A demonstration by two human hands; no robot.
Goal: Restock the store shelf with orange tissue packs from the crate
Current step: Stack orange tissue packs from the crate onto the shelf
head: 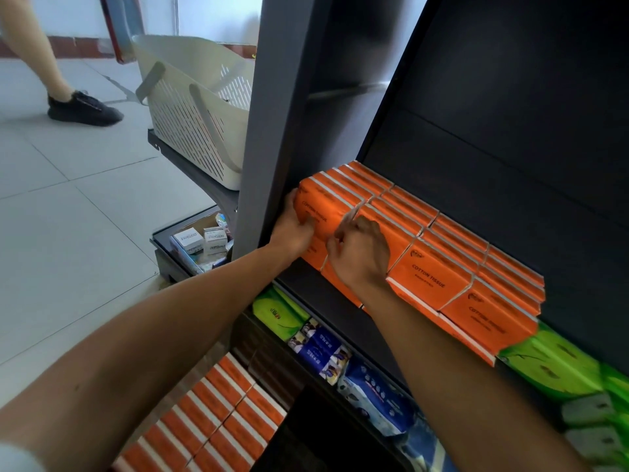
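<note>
At far left, floor: I see a bystander's leg and black shoe (83, 109) on the pale tiles, well apart from the shelf.
Basket: a cream slotted basket (200, 107) sits on a dark ledge left of the shelf's grey upright (269, 114); the upright hides its right end.
Low tray: a dark tray of small white boxes (200, 241) lies on the floor under that ledge.
Crate stock: more orange packs (218, 420) lie in rows at bottom left, partly behind my left forearm; I cannot make out the crate's walls.
Left hand: my left hand (294, 229) grips the left end of the front-left orange tissue pack (323, 212), thumb on its face, fingers hidden behind.
Right hand: my right hand (360, 253) has its fingers curled over the top front edge of the next stack, against the same pack.
Shelf: the orange rows run along the dark shelf (326, 294) from its left corner to the right, stacked and touching.
Lower shelf: green (558, 366) and blue packs (320, 352) sit below, partly blocked by my right forearm.
</note>
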